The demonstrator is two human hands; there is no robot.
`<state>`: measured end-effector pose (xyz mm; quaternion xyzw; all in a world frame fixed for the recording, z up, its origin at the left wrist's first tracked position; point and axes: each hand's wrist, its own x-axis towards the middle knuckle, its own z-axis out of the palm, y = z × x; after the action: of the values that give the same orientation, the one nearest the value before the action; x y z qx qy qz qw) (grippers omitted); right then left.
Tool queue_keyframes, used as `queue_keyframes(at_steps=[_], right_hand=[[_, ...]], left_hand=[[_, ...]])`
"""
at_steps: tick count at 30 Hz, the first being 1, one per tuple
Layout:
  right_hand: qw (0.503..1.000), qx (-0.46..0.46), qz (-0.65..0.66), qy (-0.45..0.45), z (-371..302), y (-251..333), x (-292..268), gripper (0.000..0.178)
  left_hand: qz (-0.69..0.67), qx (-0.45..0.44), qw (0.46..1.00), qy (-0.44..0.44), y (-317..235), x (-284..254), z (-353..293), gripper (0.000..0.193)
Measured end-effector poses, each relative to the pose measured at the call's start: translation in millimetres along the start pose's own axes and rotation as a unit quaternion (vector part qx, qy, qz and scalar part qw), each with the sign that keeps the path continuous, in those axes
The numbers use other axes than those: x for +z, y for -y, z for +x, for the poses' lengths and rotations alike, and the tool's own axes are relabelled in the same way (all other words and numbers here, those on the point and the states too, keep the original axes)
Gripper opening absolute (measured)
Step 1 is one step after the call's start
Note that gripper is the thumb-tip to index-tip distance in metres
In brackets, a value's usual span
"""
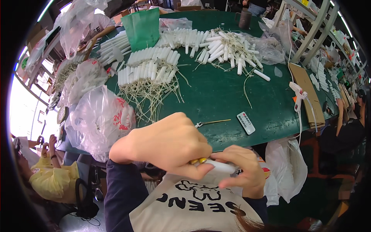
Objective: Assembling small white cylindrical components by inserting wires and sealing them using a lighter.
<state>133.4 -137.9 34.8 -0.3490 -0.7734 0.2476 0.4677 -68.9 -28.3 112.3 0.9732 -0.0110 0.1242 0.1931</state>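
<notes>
White tube point(220, 166) between both hands point(166, 143) point(247, 168), black lettering point(196, 205) on cream apron point(154, 212)

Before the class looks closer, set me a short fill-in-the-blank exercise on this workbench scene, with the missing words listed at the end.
1. The tabletop is coloured ____.
2. The left hand grips a tube coloured ____, with the right hand at its other end.
3. In the picture, the remote control lies to the ____ of the thin stick.

Missing words: green; white; right.
</notes>
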Motion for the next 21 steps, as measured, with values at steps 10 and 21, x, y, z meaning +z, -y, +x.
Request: queue_keyframes(at_steps=[10,21], right_hand=[[0.945,0.171,0.27,-0.068,-40.6,-26.9,25.1,0.034],[0.956,0.252,0.128,-0.083,-36.2,-28.2,33.1,0.02]], left_hand=[[-0.37,-0.271,0.881,-0.114,39.9,33.4,0.8,0.028],[-0.094,-0.177,0.973,-0.111,35.7,39.7,10.6,0.028]])
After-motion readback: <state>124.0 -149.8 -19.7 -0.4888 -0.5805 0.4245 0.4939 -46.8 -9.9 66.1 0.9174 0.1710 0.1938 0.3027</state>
